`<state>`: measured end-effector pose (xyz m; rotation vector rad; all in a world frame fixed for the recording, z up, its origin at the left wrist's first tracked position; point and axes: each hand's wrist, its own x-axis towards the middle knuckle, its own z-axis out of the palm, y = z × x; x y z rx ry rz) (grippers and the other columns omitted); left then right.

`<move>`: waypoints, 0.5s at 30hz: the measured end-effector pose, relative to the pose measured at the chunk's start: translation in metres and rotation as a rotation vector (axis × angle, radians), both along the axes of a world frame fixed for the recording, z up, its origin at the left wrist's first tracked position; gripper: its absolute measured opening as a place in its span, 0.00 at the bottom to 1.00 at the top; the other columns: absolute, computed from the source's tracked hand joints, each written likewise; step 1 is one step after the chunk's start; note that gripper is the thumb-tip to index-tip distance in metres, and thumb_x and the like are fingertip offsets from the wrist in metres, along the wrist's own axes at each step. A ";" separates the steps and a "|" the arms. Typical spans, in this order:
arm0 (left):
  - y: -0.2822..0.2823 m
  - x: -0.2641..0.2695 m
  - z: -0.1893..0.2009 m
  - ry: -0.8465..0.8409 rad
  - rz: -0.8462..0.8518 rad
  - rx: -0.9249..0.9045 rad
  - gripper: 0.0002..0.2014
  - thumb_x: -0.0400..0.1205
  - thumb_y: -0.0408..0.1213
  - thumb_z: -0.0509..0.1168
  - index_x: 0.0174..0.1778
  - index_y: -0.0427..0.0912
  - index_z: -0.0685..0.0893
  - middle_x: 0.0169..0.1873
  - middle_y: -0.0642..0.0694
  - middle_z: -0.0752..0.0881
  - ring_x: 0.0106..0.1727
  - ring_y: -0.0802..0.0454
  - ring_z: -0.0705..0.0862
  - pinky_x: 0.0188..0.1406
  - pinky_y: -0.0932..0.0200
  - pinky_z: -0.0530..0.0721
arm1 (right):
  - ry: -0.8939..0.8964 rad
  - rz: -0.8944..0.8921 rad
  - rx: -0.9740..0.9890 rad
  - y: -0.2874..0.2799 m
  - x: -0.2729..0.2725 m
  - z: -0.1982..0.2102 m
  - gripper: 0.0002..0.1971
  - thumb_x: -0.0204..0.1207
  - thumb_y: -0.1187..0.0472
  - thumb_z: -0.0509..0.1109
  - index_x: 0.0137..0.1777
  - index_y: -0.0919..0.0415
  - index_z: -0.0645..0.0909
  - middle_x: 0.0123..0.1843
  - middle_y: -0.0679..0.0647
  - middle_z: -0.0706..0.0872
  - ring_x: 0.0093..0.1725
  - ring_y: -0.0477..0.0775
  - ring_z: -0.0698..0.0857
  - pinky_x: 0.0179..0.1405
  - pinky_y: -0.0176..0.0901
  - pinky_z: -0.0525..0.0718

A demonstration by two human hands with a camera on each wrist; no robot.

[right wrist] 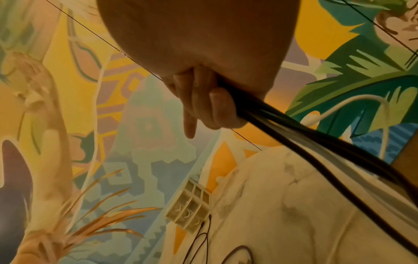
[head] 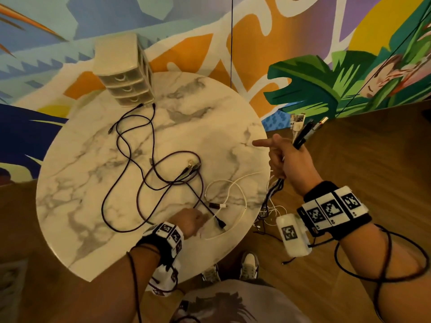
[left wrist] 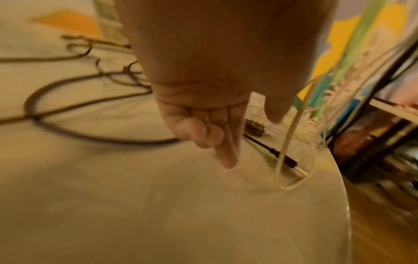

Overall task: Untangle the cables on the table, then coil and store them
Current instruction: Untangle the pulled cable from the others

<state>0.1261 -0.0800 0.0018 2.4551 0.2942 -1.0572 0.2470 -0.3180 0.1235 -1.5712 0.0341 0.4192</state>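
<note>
Gripped in the right hand, index finger pointing, a bundle of cables hangs past the marble table edge. Left hand, fingers curled, index down beside the white cable; whether it holds anything is unclear. Loose dark cables sprawl near the drawer unit.

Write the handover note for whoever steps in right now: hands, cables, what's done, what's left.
Right hand: grips a bundle of cable ends off the table's right edge, index finger straight; the tails hang toward the floor.
Left hand: low at the near edge by the white cable, index finger down; a grip is not visible.
Dark cables lie crossed on the table.
Drawers at the far edge, shut.
Done: some ends gathered.
Left: untangle, coil, store.
</note>
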 end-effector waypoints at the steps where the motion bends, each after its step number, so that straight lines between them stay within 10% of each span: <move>1: -0.005 -0.002 0.001 0.032 0.194 -0.169 0.27 0.84 0.59 0.52 0.41 0.39 0.83 0.36 0.44 0.85 0.31 0.49 0.82 0.34 0.58 0.76 | -0.021 -0.004 -0.006 -0.001 0.002 -0.001 0.24 0.88 0.53 0.50 0.51 0.62 0.88 0.18 0.51 0.63 0.19 0.51 0.57 0.22 0.45 0.55; 4: -0.012 -0.002 0.009 0.112 0.508 -0.516 0.30 0.79 0.64 0.55 0.47 0.36 0.85 0.35 0.46 0.86 0.19 0.52 0.74 0.19 0.64 0.70 | -0.078 -0.020 -0.032 -0.007 0.004 -0.004 0.25 0.88 0.52 0.50 0.47 0.61 0.89 0.19 0.53 0.63 0.19 0.52 0.58 0.21 0.44 0.58; 10: -0.021 -0.018 0.009 0.062 0.003 -0.289 0.15 0.84 0.45 0.59 0.39 0.42 0.85 0.32 0.49 0.85 0.31 0.49 0.81 0.31 0.56 0.80 | -0.069 -0.092 -0.068 -0.019 0.006 0.003 0.27 0.86 0.52 0.54 0.26 0.60 0.77 0.19 0.51 0.65 0.17 0.48 0.61 0.19 0.38 0.59; 15: -0.047 0.045 0.087 -0.565 0.035 -0.173 0.15 0.87 0.44 0.55 0.38 0.44 0.79 0.29 0.51 0.80 0.34 0.50 0.79 0.35 0.55 0.72 | 0.017 0.137 -0.235 -0.021 -0.008 -0.005 0.29 0.85 0.44 0.55 0.27 0.61 0.75 0.23 0.55 0.72 0.18 0.45 0.65 0.20 0.35 0.65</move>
